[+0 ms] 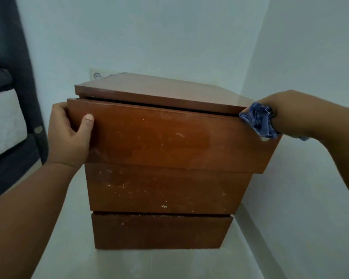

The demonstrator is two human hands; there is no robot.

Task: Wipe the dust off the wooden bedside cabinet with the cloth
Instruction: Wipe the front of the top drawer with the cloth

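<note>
A brown wooden bedside cabinet (161,186) with three drawers stands on the floor in a room corner. Its top drawer (169,137) is pulled out a little and shows pale scratches and dust marks. My left hand (69,135) grips the left end of that drawer front, thumb on the face and fingers behind the edge. My right hand (290,115) holds a crumpled blue cloth (259,120) pressed against the drawer's upper right corner, just under the cabinet top (149,87).
White walls close in behind and to the right of the cabinet. A wall socket (97,75) sits behind its back left corner. A bed with a white mattress (2,121) and dark frame stands at the left. Pale floor (149,264) lies in front.
</note>
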